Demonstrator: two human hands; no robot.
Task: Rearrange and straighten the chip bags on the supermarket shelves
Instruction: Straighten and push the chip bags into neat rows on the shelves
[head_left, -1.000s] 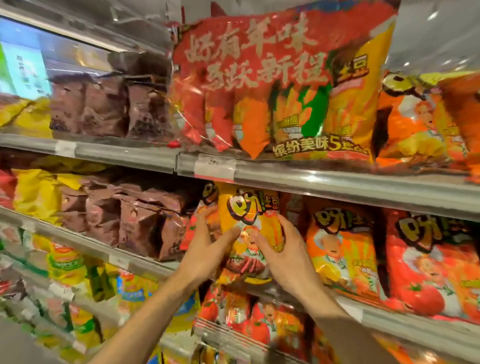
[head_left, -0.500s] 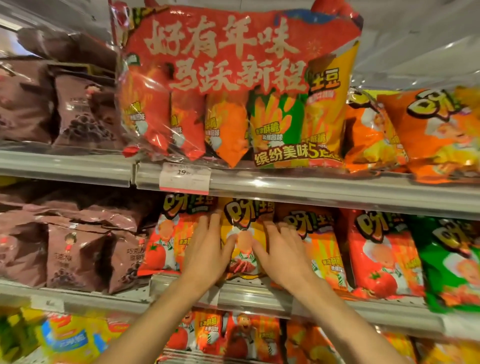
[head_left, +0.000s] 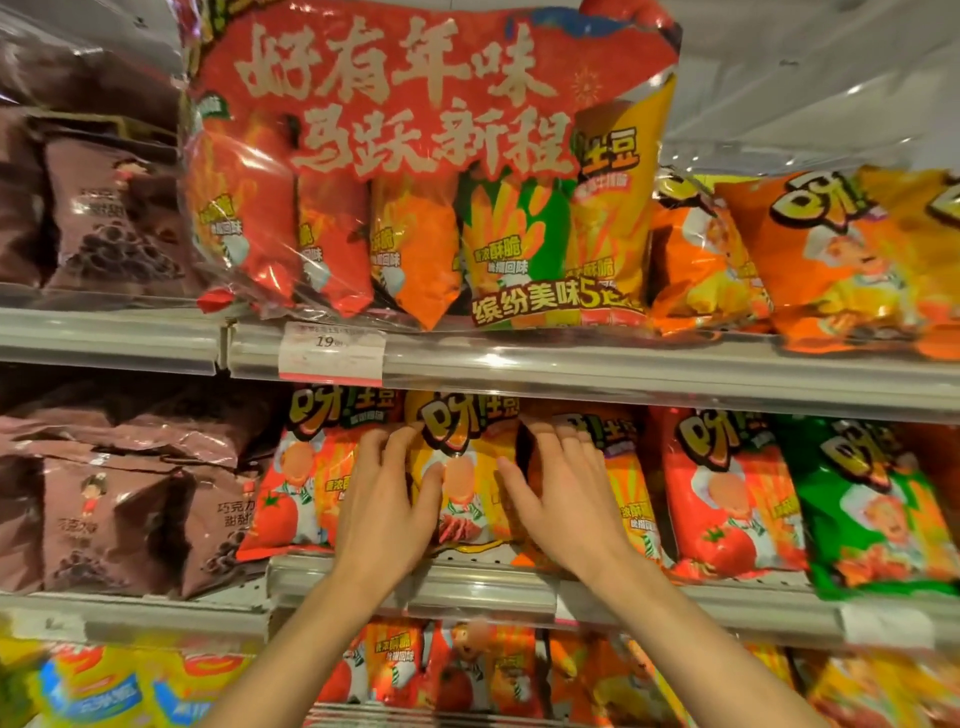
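A yellow chip bag (head_left: 470, 441) stands upright on the middle shelf (head_left: 483, 582) between a red tomato bag (head_left: 296, 499) and an orange bag (head_left: 623, 488). My left hand (head_left: 384, 499) holds the yellow bag's left edge, fingers behind it and thumb on its front. At the bag's right edge my right hand (head_left: 563, 499) grips the same way, fingertips tucked between the yellow and orange bags. Further right stand another red tomato bag (head_left: 727, 493) and a green bag (head_left: 872, 509).
A large red multipack (head_left: 431, 171) and orange bags (head_left: 810, 260) fill the top shelf, with a price tag (head_left: 332, 353) on its rail. Brown chocolate snack bags (head_left: 104, 509) sit to the left on both shelves. More chip bags (head_left: 457, 670) line the shelf below.
The yellow bag has gone from held out in front of the shelf to standing in its row. Both hands stayed on its sides, and my view has moved closer and to the right.
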